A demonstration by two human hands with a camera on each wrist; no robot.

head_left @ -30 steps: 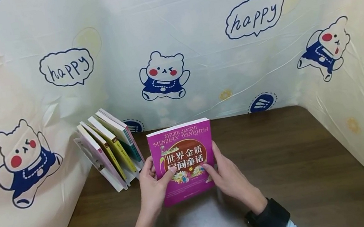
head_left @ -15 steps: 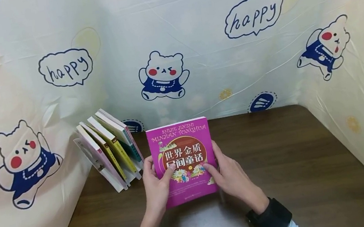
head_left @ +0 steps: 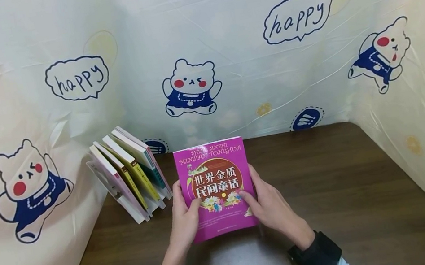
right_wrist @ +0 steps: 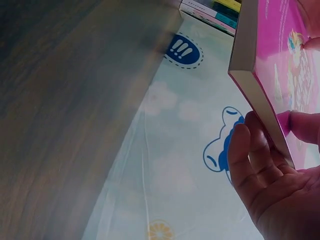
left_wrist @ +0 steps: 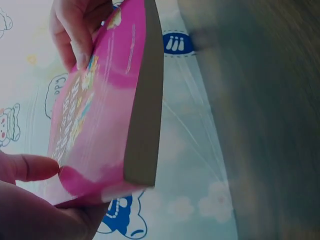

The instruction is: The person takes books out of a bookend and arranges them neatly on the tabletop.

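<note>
A thick magenta paperback book (head_left: 224, 214) faces me with its front cover, title in white characters on a brown oval above painted flowers. My left hand (head_left: 184, 220) grips its left edge, thumb on the cover and fingers behind. On the opposite edge my right hand (head_left: 273, 205) holds it the same way, its thumb near the flowers. In the left wrist view the page block shows along the bottom of the book (left_wrist: 107, 100). The right wrist view shows fingers (right_wrist: 257, 142) behind the book (right_wrist: 275, 55), which is raised off the table and tilted.
Several books (head_left: 129, 176) lean in a row at the back left of the brown wooden table (head_left: 327, 198). A pale sheet (head_left: 247, 87) printed with bears and "happy" bubbles hangs behind and on both sides of the table.
The book stays between both hands and has shifted only slightly. My left hand has moved a little to the right, and its thumb has slid down towards the book's left edge, baring more title.
</note>
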